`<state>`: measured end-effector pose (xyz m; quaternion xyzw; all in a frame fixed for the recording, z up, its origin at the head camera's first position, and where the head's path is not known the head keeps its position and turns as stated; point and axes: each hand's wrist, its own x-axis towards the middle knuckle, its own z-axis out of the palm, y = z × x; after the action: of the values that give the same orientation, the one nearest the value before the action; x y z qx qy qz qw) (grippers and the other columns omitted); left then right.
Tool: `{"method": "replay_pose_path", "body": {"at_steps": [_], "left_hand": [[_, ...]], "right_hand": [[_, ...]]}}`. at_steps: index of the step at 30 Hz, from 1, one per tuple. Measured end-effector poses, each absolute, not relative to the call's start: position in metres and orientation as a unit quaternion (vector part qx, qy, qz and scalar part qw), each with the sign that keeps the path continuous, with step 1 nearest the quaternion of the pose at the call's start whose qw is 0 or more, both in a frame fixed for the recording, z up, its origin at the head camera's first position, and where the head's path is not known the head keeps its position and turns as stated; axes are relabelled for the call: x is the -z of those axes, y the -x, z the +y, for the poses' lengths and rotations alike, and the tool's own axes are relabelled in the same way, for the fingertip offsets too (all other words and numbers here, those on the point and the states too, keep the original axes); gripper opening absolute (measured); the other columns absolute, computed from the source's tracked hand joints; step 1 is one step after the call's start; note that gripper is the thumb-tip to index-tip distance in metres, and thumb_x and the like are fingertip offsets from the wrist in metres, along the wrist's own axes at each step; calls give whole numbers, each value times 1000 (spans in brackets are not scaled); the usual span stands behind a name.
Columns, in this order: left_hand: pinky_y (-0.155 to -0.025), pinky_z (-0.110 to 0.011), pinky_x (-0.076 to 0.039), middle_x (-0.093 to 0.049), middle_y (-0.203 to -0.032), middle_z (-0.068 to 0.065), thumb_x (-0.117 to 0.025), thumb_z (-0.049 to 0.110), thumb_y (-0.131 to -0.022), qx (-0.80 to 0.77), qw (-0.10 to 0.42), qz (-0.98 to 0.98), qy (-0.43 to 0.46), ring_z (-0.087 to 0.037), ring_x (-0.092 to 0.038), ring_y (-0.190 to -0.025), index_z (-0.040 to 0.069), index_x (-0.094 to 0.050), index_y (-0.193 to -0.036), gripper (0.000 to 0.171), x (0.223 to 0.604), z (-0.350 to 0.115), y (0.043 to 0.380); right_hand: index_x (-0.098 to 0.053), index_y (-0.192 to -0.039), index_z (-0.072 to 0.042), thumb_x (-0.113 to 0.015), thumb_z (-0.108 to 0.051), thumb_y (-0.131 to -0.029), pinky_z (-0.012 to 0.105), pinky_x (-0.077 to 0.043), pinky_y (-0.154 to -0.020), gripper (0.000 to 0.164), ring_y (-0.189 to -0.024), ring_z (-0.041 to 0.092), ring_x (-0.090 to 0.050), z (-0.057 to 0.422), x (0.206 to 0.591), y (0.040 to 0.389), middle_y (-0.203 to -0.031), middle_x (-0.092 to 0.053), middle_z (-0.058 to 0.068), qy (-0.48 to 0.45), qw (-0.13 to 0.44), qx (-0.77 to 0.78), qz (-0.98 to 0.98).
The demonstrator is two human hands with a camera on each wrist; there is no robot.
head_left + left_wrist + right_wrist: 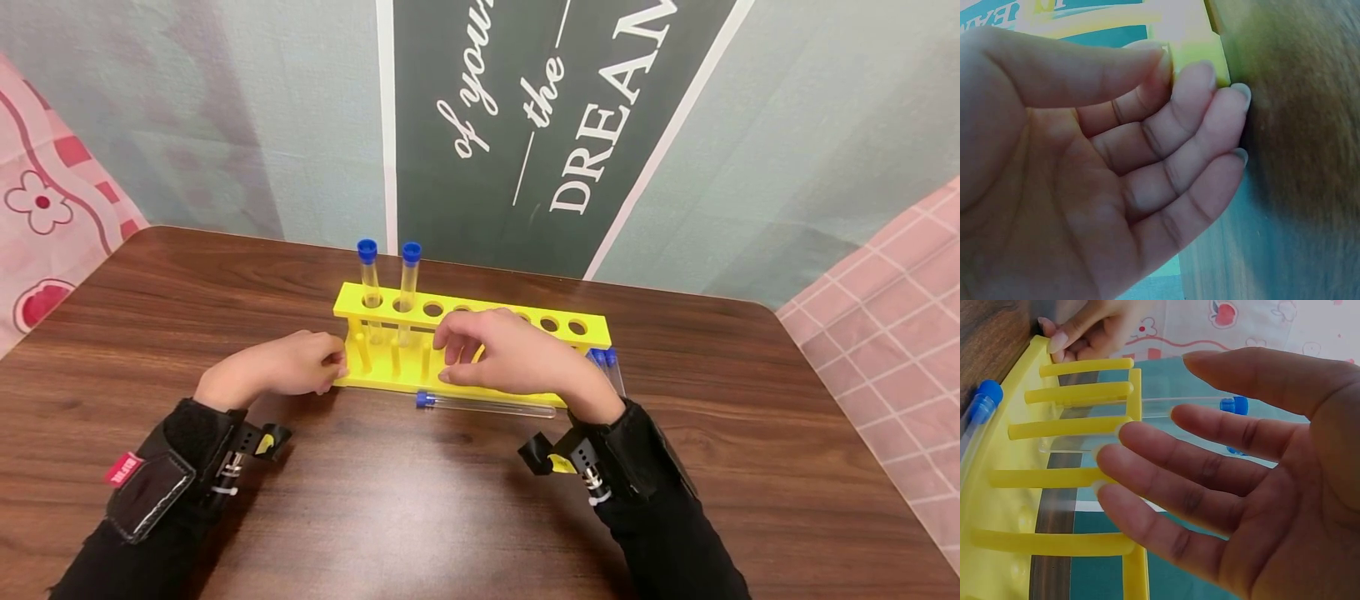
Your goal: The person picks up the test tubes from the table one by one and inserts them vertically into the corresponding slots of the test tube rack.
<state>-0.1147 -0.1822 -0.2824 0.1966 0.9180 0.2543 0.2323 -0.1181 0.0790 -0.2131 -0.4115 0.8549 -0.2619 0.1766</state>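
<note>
Brown table (375, 500) bears yellow rack (410, 372) before lettered cloth (480, 212).

A dark-brown wood-grain table (787, 467) stood before a grey-green cloth backdrop (300, 150) with white lettering (600, 133); flower-printed pink cloth (63, 179) hung left, a white-gridded pink surface (900, 333) right.

Yellow rack (417, 308) upright; two clear blue-capped tubes (408, 279) in its leftmost holes; loose tube (487, 407) flat along front; more tubes (612, 358) by right end.

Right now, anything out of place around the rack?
Slightly: one tube lies in front of the yellow rack, more are by its right end, while two stand in its holes. No spill or damage shows.
</note>
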Motion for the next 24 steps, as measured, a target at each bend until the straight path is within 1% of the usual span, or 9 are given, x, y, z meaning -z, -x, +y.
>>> {"method": "replay_pose_path", "body": {"at_steps": [4,10,16,20,24], "left_hand": [[-55,-27,-35,-49,-60,-1,-44,2,-88,-255,233,918,-196,-13,-43,-55,3,-53,-77,13,283,-182,115],[-55,-27,-35,-49,-61,-1,-44,2,-88,-255,234,918,-194,-14,-43,-55,3,-53,-78,13,283,-182,115],[-55,-27,-35,-49,-61,-1,-44,2,-88,-257,239,916,-195,-14,-43,-55,3,-53,-79,13,283,-183,115],[-55,-27,-35,-49,-61,-1,-44,2,-89,-258,239,916,-195,-13,-43,-55,3,-53,-79,13,283,-182,115],[-55,-27,-35,-50,-61,-1,-45,3,-90,-258,240,916,-193,-13,-43,-55,3,-53,-79,13,282,-181,115]], "right_hand": [[-58,-100,-5,-66,-13,-82,22,-46,-70,22,-79,10,-57,79,217,114,-82,-58,-2,415,179,246,857],[-58,-103,-3,-66,-12,-82,22,-45,-71,24,-79,11,-56,79,224,108,-85,-60,-1,407,184,226,866],[-59,-104,-2,-64,-12,-84,24,-45,-72,23,-83,17,-58,79,231,104,-88,-61,3,406,170,198,876],[-58,-105,-2,-64,-12,-83,25,-45,-73,25,-86,21,-58,78,234,102,-90,-62,6,406,171,184,879],[-59,-105,-2,-64,-12,-83,26,-44,-72,25,-85,21,-57,79,237,102,-89,-61,6,404,171,178,881]]}}
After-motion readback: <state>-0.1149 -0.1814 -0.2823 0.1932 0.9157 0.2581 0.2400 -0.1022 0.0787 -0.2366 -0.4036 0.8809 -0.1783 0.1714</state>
